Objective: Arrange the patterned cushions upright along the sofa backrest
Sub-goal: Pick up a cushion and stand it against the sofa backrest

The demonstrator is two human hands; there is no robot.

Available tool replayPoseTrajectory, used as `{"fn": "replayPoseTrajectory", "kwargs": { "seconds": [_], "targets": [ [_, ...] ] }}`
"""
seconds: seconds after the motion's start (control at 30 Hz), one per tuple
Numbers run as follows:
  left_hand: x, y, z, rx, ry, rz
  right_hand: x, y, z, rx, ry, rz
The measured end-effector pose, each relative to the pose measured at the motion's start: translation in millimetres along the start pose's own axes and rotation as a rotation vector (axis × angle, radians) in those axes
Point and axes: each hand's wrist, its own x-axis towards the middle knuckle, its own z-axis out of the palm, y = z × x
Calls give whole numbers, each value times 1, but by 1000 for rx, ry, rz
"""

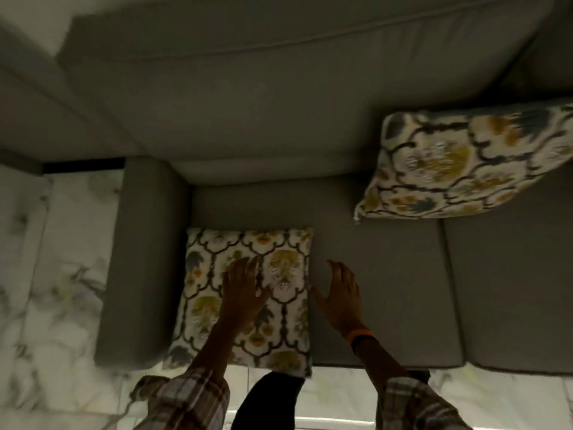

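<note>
A patterned cushion (279,324) with cream, yellow and dark motifs lies flat on the grey sofa seat (387,290), next to the left armrest. My left hand (243,287) rests on top of it, fingers spread. My right hand (339,294) hovers open just off the cushion's right edge, over the bare seat. A second patterned cushion (459,162) leans tilted against the sofa backrest (248,103) at the right.
The sofa's left armrest (139,259) borders the near cushion. A marble-look floor (46,274) lies left of and in front of the sofa. A seam (449,290) divides the seat cushions at the right. My dark trouser leg (266,401) is at the sofa's front edge.
</note>
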Motion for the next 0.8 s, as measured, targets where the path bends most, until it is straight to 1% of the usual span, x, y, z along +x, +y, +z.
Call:
{"fn": "replayPoseTrajectory", "kwargs": {
  "seconds": [0.07, 0.13, 0.17, 0.23, 0.27, 0.3, 0.37, 0.4, 0.43, 0.5, 0.53, 0.57, 0.6, 0.67, 0.73, 0.8],
  "targets": [
    [0, -43, 1, -46, -17, -81, 0, -28, 33, 110, -47, 62],
    [3, -71, 2, -90, 24, -126, -1, -42, 57, 272, -84, 178],
    [6, -85, 3, -126, 53, -173, -1, -50, 69, 352, -75, 237],
    [13, -104, -2, -281, 84, -302, 2, -58, 90, 531, -25, 309],
    [16, -110, -8, -395, 69, -373, 5, -62, 95, 606, -11, 329],
    [21, -117, -11, -515, 29, -462, 5, -68, 94, 655, -20, 346],
    [39, -140, -17, -750, -133, -673, 11, -75, 93, 727, -88, 399],
    [48, -151, -21, -853, -213, -749, 14, -78, 90, 763, -132, 409],
    [56, -161, -25, -940, -261, -776, 18, -79, 87, 783, -152, 405],
    [69, -168, -35, -1049, -254, -699, 28, -84, 81, 811, -102, 396],
    [74, -165, -47, -1068, -212, -636, 31, -94, 73, 824, -94, 385],
    [81, -161, -61, -1079, -136, -573, 37, -105, 69, 808, -98, 355],
    [88, -157, -73, -1099, -43, -493, 42, -120, 59, 854, -81, 322],
    [109, -152, -99, -1100, 87, -369, 61, -138, 39, 868, -14, 219],
    [129, -154, -122, -1081, 186, -283, 80, -155, 17, 818, 41, 53],
    [146, -163, -130, -1085, 248, -190, 101, -165, 7, 716, 99, -62]
  ]
}}
